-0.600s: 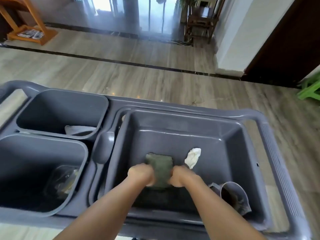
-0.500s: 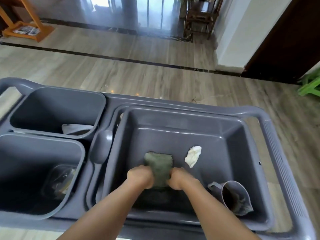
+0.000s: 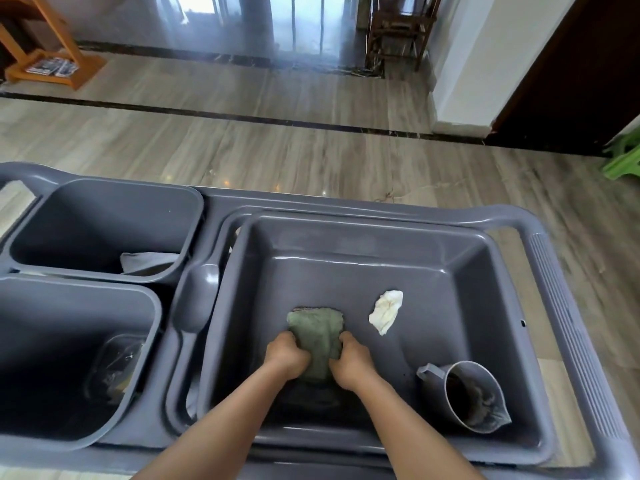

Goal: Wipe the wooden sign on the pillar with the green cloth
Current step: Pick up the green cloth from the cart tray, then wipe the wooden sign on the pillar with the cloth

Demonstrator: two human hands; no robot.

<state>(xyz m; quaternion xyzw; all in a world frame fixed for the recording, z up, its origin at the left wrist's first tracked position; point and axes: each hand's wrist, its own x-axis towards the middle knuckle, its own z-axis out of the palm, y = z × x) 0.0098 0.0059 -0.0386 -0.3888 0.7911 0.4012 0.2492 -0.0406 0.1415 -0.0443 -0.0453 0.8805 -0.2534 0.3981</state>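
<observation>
Down in the big grey plastic tub (image 3: 485, 289) | left hand (image 3: 285, 356) and right hand (image 3: 351, 363) both gripping the crumpled green cloth (image 3: 317, 336) | white rag (image 3: 386, 316) lying just beside

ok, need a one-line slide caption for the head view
Both hands, left hand and right hand, grip the green cloth inside the grey cart tub.

Just one head cam, looking forward and steeply down, close over the cart (image 3: 568, 306); floor (image 3: 277, 140) fills the upper frame.
</observation>
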